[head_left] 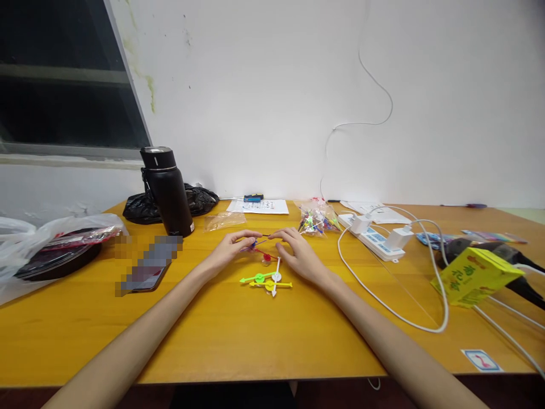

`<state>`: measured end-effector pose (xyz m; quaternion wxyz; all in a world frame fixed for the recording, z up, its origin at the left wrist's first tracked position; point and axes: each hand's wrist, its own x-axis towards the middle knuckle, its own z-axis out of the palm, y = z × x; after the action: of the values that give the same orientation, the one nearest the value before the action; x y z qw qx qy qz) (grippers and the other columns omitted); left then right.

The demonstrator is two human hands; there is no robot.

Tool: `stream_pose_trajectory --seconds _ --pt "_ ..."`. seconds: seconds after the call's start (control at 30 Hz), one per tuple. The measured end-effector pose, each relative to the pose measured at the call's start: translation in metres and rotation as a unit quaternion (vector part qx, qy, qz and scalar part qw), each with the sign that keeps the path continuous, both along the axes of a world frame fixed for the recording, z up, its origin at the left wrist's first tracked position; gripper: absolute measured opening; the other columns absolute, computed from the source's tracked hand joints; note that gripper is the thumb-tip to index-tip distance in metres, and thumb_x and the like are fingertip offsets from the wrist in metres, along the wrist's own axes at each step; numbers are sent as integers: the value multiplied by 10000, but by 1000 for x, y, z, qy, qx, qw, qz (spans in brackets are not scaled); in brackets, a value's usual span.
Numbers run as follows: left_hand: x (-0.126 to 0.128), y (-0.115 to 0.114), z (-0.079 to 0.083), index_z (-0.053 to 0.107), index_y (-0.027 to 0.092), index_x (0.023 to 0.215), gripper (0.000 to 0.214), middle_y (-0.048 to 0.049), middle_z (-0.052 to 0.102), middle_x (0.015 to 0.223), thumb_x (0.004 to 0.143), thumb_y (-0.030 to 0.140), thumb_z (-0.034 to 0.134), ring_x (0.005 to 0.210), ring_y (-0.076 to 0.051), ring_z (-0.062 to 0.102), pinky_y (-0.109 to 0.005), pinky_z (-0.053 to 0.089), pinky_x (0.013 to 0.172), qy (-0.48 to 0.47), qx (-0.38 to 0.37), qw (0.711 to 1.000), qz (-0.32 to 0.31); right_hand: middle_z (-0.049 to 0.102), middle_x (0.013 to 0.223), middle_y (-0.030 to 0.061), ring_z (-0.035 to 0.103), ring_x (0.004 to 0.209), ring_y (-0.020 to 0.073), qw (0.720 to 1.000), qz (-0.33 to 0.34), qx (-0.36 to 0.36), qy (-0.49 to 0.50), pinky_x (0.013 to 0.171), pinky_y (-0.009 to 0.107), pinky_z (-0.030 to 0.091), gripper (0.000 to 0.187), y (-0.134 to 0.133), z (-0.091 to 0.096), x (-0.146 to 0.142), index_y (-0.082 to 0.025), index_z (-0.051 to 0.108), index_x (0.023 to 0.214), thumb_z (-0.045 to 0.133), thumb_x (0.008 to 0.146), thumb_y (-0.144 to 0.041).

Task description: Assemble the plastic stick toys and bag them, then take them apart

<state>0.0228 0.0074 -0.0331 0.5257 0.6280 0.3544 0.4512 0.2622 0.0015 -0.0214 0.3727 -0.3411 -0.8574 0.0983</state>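
Observation:
Both my hands rest on the wooden table (213,335), fingertips meeting over small plastic toy parts. My left hand (232,250) is curled, pinching a small blue piece (254,243). My right hand (298,255) pinches a thin dark stick (265,235) that points toward the left fingers. A red disc piece (266,258) lies between the hands. Just in front lie a green arrow piece (255,278), a yellow arrow piece (270,285) and a white arrow piece (276,276), crossed over one another.
A black flask (168,190) and a black bag (196,199) stand at the back left, a phone (147,272) and a plastic-wrapped dark object (55,250) further left. A clear bag of coloured parts (317,218), a power strip (377,238) with white cables, and a yellow box (474,275) lie right.

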Motion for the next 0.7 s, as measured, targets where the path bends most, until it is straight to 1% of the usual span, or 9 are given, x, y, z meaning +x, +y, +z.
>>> stream_pose_trajectory --seconds 0.07,0.17,0.23,0.37,0.47,0.53,0.57,0.63,0.7 --pt "1 -1 1 742 201 1112 369 -78 689 1077 850 454 684 1002 -222 610 -372 476 963 6 3 1000 7 677 1128 68 606 1093 212 999 20 -29 3 995 387 470 225 -5 1 -4 -236 650 1127 479 986 -200" --pt "1 0 1 751 207 1075 338 -83 689 1157 850 450 683 1089 -239 592 -346 456 968 12 4 1000 15 710 1037 55 658 958 189 994 53 -97 -4 879 340 525 179 -9 0 -9 -215 664 1047 502 971 -215" --pt "1 1 1 750 204 1062 328 -83 689 1161 851 447 688 1097 -230 591 -324 449 955 -5 -4 1000 18 725 988 44 674 900 181 987 80 -138 -4 835 327 541 162 -10 0 -10 -209 674 1010 520 959 -220" --pt "0 5 -2 736 190 995 287 -61 675 1072 834 428 720 982 -172 599 -274 454 886 -87 -34 995 15 724 977 36 688 854 168 970 118 -209 37 823 328 556 159 -13 0 -13 -203 676 995 527 956 -239" --pt "0 5 -3 715 174 975 274 -45 644 1007 830 407 736 908 -140 584 -256 452 867 -124 -50 991 2 710 1000 38 688 864 163 957 140 -248 62 829 326 558 159 -16 -1 -17 -202 661 1008 523 964 -267" --pt "2 3 -3 694 169 961 278 -36 625 956 827 408 742 866 -133 578 -248 451 825 -129 -60 990 -5 694 991 39 673 875 166 960 129 -235 83 810 317 554 151 -18 -1 -21 -207 634 1033 522 970 -286" --pt "3 2 -2 681 171 948 280 -30 614 924 830 418 740 838 -130 573 -243 446 791 -128 -66 990 -9 682 979 41 659 872 169 967 108 -209 99 798 315 548 145 -19 -1 -23 -209 617 1045 528 971 -297" --pt "7 -2 -2 651 177 909 288 -13 589 866 835 443 732 782 -122 554 -236 430 738 -126 -79 989 -16 651 977 48 623 876 179 983 52 -130 122 804 325 533 154 -20 0 -25 -217 592 1074 564 960 -316" --pt "12 -8 -2 625 182 881 301 -4 572 852 825 455 742 768 -120 538 -237 423 736 -131 -85 987 -38 628 1014 56 598 924 197 992 24 -58 112 865 349 514 201 -21 3 -27 -234 596 1113 624 932 -316"
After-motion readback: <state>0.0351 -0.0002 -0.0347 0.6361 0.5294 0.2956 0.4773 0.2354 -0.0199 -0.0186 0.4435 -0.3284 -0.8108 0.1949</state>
